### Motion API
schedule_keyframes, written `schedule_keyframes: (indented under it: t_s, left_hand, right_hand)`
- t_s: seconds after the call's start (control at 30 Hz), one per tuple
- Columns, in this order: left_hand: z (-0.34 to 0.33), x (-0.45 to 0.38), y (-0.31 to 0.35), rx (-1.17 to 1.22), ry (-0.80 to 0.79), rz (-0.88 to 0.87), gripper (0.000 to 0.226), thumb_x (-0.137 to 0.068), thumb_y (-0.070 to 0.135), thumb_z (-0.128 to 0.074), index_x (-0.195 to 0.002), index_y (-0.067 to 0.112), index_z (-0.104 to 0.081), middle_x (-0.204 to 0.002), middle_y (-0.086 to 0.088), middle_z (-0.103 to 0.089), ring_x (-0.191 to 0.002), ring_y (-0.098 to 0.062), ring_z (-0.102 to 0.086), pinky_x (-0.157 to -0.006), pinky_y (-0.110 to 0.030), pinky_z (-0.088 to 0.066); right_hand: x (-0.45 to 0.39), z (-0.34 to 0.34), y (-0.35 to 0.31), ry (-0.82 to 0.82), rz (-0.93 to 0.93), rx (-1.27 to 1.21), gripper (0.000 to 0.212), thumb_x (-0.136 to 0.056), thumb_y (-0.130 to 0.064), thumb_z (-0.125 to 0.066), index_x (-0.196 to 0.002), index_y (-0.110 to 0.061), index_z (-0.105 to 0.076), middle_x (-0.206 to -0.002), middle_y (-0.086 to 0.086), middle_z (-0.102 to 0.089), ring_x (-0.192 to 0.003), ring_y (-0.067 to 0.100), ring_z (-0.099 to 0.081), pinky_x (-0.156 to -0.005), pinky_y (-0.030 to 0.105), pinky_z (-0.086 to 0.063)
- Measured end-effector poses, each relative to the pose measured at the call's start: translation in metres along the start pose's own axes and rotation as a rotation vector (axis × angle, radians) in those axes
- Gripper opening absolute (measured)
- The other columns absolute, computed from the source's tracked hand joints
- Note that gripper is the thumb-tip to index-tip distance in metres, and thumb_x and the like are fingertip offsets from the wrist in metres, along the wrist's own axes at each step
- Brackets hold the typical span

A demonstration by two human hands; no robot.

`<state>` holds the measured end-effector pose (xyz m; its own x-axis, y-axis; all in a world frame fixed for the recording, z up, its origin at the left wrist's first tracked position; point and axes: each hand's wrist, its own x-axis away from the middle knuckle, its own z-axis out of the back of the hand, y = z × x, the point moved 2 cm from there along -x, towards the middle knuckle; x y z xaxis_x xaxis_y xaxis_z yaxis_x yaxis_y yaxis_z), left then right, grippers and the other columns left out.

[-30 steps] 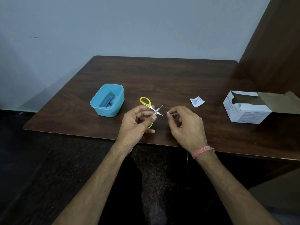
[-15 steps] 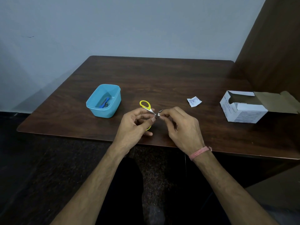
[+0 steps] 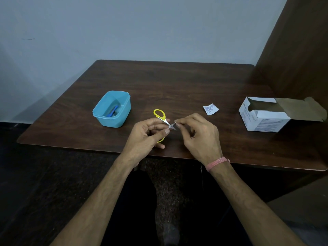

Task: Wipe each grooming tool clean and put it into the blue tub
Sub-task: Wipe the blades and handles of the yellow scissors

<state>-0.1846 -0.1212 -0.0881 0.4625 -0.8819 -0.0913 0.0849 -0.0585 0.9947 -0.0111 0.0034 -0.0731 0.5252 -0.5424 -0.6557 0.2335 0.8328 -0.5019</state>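
Note:
My left hand [image 3: 144, 136] grips small yellow-handled scissors [image 3: 159, 113] above the table's front edge, blades partly spread and pointing right. My right hand [image 3: 198, 137] pinches a tiny white wipe [image 3: 176, 121] between thumb and forefinger, right against the blade tips. The blue tub [image 3: 122, 115] stands on the table to the left of my hands, and a blue-handled tool [image 3: 113, 110] lies inside it.
A torn white sachet [image 3: 210, 109] lies on the dark wooden table [image 3: 177, 86] beyond my right hand. An open white cardboard box [image 3: 264, 118] sits at the right. A brown panel rises at the far right, and a grey wall stands behind the table.
My right hand moved left from a small gap to bring the wipe against the scissor blades. The left hand kept hold of the scissors.

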Motion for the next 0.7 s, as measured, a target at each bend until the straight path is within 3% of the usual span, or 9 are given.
schedule_keyframes:
  t_s: [0.1,0.27,0.47,0.7]
  left_hand:
    - [0.0,0.0,0.0,-0.004,0.003,0.001,0.023,-0.103,0.014,-0.085,-0.12,0.029,-0.087,-0.116,-0.001,-0.087,-0.105,-0.013,-0.074,-0.065,-0.029,-0.068]
    - [-0.001,0.0,0.0,-0.004,0.014,0.004,0.021,-0.102,0.014,-0.086,-0.119,0.028,-0.088,-0.122,0.001,-0.086,-0.106,-0.02,-0.071,-0.066,-0.031,-0.069]
    - [-0.002,0.0,0.0,0.002,0.017,0.001,0.024,-0.102,0.015,-0.085,-0.116,0.034,-0.088,-0.114,-0.003,-0.087,-0.102,-0.016,-0.071,-0.064,-0.029,-0.067]
    - [-0.001,0.001,0.004,0.004,0.001,-0.005,0.025,-0.103,0.014,-0.085,-0.127,0.022,-0.085,-0.118,-0.001,-0.087,-0.107,-0.013,-0.078,-0.066,-0.027,-0.068]
  right_hand:
    - [0.0,-0.001,0.001,-0.007,0.005,0.013,0.01,-0.101,-0.023,-0.081,-0.109,-0.027,-0.085,-0.099,-0.014,-0.072,-0.064,0.002,-0.051,-0.064,0.024,-0.052]
    - [-0.003,0.002,0.01,0.087,-0.146,-0.041,0.009,-0.099,-0.019,-0.083,-0.105,-0.026,-0.086,-0.099,-0.014,-0.075,-0.065,-0.006,-0.055,-0.066,0.029,-0.055]
    - [-0.001,0.002,0.003,0.038,-0.044,-0.068,0.011,-0.101,-0.018,-0.081,-0.107,-0.027,-0.084,-0.103,-0.016,-0.075,-0.071,-0.001,-0.059,-0.07,0.015,-0.047]
    - [0.003,-0.002,0.0,-0.059,0.074,-0.035,0.013,-0.103,-0.019,-0.079,-0.114,-0.023,-0.085,-0.106,-0.013,-0.075,-0.078,-0.005,-0.06,-0.069,0.026,-0.057]
